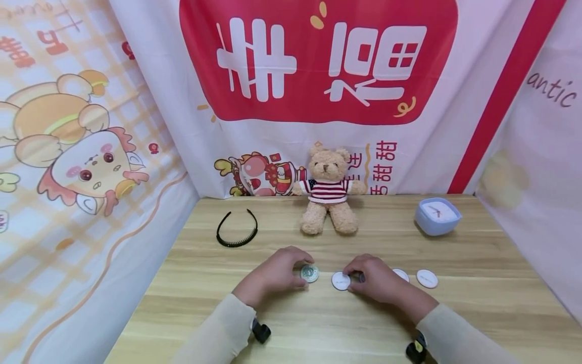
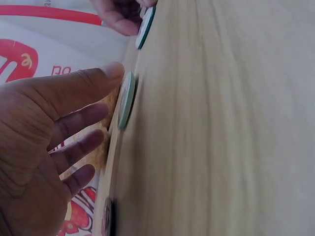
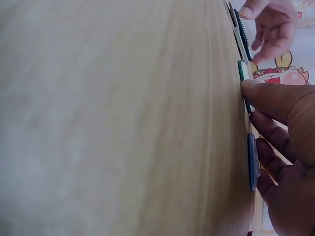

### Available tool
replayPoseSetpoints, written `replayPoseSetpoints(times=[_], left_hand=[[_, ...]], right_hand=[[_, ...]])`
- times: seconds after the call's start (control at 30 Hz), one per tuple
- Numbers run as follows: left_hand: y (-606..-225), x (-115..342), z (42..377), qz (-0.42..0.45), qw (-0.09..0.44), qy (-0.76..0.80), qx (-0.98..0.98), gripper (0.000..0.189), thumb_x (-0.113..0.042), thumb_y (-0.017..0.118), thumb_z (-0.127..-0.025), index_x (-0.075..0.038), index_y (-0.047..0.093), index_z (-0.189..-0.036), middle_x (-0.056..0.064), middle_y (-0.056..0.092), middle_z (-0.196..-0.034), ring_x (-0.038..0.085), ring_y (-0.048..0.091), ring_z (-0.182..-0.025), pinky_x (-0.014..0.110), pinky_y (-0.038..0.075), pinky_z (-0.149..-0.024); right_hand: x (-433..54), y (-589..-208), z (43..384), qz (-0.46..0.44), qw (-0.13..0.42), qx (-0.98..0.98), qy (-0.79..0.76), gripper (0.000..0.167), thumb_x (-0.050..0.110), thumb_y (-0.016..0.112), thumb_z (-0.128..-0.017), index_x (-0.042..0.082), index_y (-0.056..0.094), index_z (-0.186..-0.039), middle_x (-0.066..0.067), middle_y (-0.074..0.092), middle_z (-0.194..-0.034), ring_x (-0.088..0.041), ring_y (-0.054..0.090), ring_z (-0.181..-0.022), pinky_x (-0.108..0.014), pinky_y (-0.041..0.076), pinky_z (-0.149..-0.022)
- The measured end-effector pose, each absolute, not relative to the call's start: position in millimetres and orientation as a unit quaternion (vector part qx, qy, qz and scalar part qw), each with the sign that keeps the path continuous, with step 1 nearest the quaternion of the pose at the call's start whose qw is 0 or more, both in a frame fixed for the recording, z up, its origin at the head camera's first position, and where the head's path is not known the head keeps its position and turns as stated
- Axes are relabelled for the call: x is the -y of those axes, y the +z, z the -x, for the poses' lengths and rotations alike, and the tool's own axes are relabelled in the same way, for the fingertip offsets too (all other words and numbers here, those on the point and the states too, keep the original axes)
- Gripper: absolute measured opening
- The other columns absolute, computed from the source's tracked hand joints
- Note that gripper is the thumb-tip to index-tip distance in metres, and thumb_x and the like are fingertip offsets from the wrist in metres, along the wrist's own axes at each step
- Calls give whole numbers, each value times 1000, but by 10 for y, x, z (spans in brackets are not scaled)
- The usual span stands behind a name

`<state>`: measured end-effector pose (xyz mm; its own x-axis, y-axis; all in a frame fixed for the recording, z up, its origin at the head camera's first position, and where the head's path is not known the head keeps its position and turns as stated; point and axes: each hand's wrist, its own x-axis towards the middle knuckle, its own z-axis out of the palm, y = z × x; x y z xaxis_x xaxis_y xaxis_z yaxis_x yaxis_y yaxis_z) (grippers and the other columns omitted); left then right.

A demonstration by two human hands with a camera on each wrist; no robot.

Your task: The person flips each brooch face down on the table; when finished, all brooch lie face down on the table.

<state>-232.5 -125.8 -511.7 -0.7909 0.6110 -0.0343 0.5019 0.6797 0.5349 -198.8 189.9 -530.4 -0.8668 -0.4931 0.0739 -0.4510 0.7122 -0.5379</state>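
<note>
A round green patterned disc (image 1: 309,273) lies flat on the table, with my left hand (image 1: 283,273) beside it. That hand's thumb and index finger are spread apart at the disc's rim, and its other fingers are loosely extended. My right hand (image 1: 375,278) pinches a white round disc (image 1: 341,281) by its right edge between thumb and index finger, close over the tabletop. Under the remaining right fingers, a blue-edged disc (image 3: 253,162) shows in the right wrist view. Another disc (image 2: 107,216) appears low in the left wrist view, below the left hand.
Two more white discs lie right of my right hand, one partly covered (image 1: 401,274), the other in full sight (image 1: 427,278). Farther back on the wooden table (image 1: 204,303) are a black headband (image 1: 236,244), a seated teddy bear (image 1: 328,189) and a blue clock (image 1: 437,216). Printed cloth hangs behind.
</note>
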Motion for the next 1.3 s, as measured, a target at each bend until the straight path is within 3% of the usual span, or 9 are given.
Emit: replayPoseSetpoints(times=[0.5, 0.87, 1.3], left_hand=[[-5221, 1373, 2369, -345, 63, 226, -909, 28, -26, 90, -92, -20, 80, -118, -7, 77, -122, 15, 67, -123, 38, 52, -115], [-5208, 1351, 2376, -347, 61, 221, -909, 27, -26, 90, -92, -20, 80, -117, -7, 77, -122, 16, 67, -124, 39, 51, -116], [-5206, 1336, 2364, -344, 61, 229, -909, 26, -25, 90, -91, -21, 80, -115, -7, 77, -121, 16, 66, -123, 40, 51, -115]], right_hand=[[-1926, -5299, 1978, 277, 18, -921, -273, 26, 26, 89, -92, 24, 81, -117, 10, 76, -118, -22, 68, -119, -51, 56, -107], [-1794, -5198, 1965, 259, 44, -920, -290, 29, 29, 89, -93, 21, 79, -119, 9, 74, -121, -20, 67, -121, -52, 54, -109], [-1365, -5222, 2085, 266, 38, -910, -315, 33, 23, 90, -90, 15, 80, -120, 6, 78, -121, -21, 67, -122, -50, 53, -112]])
